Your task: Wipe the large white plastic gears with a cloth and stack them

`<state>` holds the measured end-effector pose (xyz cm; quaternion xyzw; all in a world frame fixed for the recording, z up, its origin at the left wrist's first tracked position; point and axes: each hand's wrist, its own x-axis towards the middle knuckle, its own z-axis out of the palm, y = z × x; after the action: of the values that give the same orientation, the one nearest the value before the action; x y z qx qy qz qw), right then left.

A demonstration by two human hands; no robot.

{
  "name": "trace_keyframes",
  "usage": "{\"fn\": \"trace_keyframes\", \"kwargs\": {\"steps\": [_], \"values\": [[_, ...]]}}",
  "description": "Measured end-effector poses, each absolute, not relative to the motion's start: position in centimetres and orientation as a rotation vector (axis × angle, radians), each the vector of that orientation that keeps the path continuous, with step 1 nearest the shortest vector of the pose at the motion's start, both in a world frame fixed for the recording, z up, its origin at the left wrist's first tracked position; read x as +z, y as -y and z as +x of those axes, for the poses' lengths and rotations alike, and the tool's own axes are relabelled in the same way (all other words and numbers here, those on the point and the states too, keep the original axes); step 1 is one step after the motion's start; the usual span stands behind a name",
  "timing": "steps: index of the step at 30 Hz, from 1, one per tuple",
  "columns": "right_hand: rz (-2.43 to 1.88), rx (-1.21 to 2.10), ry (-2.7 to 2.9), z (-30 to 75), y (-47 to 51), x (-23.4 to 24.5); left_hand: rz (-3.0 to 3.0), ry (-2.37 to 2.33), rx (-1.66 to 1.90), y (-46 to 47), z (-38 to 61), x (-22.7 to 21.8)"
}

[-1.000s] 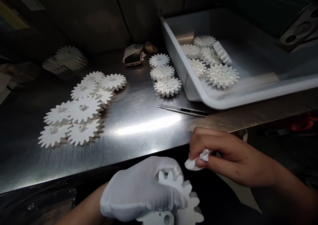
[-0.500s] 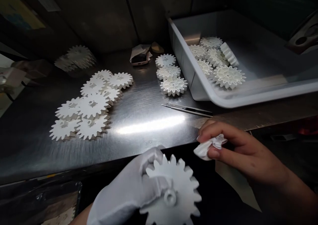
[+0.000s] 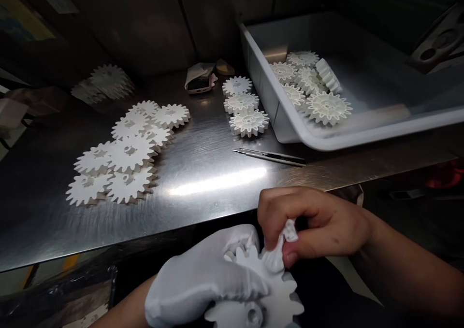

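My left hand (image 3: 206, 275), in a white glove, is closed on a white plastic gear (image 3: 279, 294) at the bottom of the view, its thumb lying across the gear's face. The gear's lower edge runs out of the picture. My bare right hand (image 3: 315, 221) pinches a crumpled white cloth (image 3: 276, 255) between thumb and fingers. That cloth touches the teeth at the gear's upper right edge. Both hands are just in front of the metal table's edge.
On the metal table (image 3: 203, 159) lie stacked white gears (image 3: 130, 151) at left, more gears (image 3: 248, 120) in the middle and a slim knife (image 3: 270, 157). A grey bin (image 3: 290, 113) holding several gears stands at right. A phone (image 3: 199, 84) lies at the back.
My right hand has moved left and brought the cloth from beside the gear onto its teeth. The left hand still holds the gear, its thumb now further across the face.
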<state>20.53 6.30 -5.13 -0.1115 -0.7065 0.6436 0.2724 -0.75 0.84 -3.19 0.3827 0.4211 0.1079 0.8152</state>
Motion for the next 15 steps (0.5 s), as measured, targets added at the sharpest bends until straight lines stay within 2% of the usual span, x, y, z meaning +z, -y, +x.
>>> {"fn": "trace_keyframes", "kwargs": {"steps": [6, 15], "values": [[-0.224, 1.487, 2.041, 18.8, -5.5, -4.0, 1.244, -0.884, 0.211, -1.7, -0.1, -3.2], [-0.754, 1.447, 1.940, 22.1, -4.4, -6.2, 0.758, -1.035, 0.209, -0.1, -2.2, -3.1]]}}
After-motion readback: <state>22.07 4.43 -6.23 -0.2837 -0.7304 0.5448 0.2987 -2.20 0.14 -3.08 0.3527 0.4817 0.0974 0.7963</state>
